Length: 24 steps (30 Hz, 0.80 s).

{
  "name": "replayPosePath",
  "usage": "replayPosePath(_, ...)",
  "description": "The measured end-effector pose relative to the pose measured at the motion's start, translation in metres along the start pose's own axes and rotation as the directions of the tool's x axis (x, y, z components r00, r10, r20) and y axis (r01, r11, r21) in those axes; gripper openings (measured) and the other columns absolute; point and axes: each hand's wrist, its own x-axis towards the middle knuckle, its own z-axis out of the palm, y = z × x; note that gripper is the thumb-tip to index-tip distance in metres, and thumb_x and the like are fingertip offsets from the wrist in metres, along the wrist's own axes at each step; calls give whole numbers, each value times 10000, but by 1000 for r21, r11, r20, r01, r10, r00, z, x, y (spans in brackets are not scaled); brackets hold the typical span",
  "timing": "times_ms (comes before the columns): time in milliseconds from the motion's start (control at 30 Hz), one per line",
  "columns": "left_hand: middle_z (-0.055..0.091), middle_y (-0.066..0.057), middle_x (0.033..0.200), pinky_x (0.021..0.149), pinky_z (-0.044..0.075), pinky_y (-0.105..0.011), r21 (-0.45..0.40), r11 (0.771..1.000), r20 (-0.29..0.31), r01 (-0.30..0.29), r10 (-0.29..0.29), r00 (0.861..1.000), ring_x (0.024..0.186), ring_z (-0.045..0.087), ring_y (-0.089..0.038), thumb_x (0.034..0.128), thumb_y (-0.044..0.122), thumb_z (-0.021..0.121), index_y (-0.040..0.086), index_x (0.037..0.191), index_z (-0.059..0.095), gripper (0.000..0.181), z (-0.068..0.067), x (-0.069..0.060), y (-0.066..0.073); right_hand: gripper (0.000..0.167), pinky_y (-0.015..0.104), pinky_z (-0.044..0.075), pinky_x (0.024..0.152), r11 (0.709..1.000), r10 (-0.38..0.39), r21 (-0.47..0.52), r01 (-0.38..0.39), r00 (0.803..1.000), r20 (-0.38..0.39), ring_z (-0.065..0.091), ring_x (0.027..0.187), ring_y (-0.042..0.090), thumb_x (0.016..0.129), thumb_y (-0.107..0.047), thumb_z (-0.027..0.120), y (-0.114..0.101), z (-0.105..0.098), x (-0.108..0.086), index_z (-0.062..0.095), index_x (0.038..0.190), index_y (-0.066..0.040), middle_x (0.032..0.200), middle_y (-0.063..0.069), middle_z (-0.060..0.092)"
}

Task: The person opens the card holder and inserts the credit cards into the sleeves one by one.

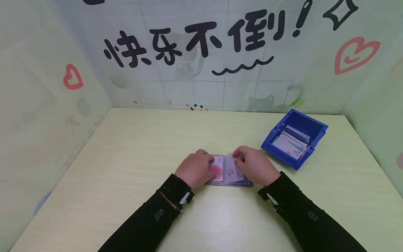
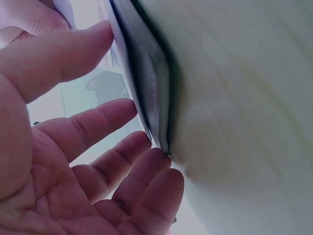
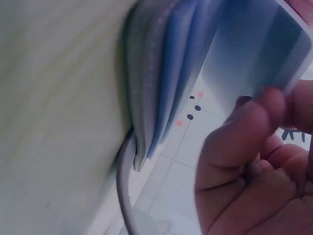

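Beige table [image 1: 138,140] within 3 printed walls [image 1: 189,91] bears an open card holder [image 1: 224,171].

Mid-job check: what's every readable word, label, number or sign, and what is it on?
"快乐不倒!": black lettering, back wall.
Left sleeve, right sleeve: pale marks, too small to read.
Pink-circle card: print too small.
Cards in blue box: nothing legible.
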Motion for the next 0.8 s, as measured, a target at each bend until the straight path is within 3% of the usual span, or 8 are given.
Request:
replayPosePath(433, 612, -122, 1432, 1047, 538, -415, -28, 1000, 28, -9, 10, 1000, 1154, 620, -291, 909, 299, 827, 100, 1419, 672, 568, -1, 3, -4, 300, 465, 583, 993, 995, -64, -75, 58, 995, -76, 669, 1043, 244, 1052, -162, 610, -1, 1, 0, 717, 1308, -49, 1306, 131, 730)
replayPosePath(633, 609, -128, 1445, 1067, 535, -423, -23, 1000, 24, -18, 19, 1000, 1186, 627, -296, 916, 296, 824, 99, 1420, 670, 562, -2, 2, -4, 326, 473, 587, 991, 993, -105, -62, 100, 990, -98, 689, 1095, 258, 1078, -163, 543, -3, 3, -3, 717, 1327, -45, 1330, 129, 725)
replayPosePath(800, 602, -130, 1459, 1078, 529, -431, -21, 999, 27, -24, 25, 999, 1214, 622, -302, 923, 288, 816, 102, 1425, 667, 556, -2, 2, -4, 366, 519, 541, 1074, 991, -127, -54, 123, 989, -74, 683, 1224, 307, 1096, -136, 481, -6, 3, -6, 675, 1389, -34, 1420, 149, 676)
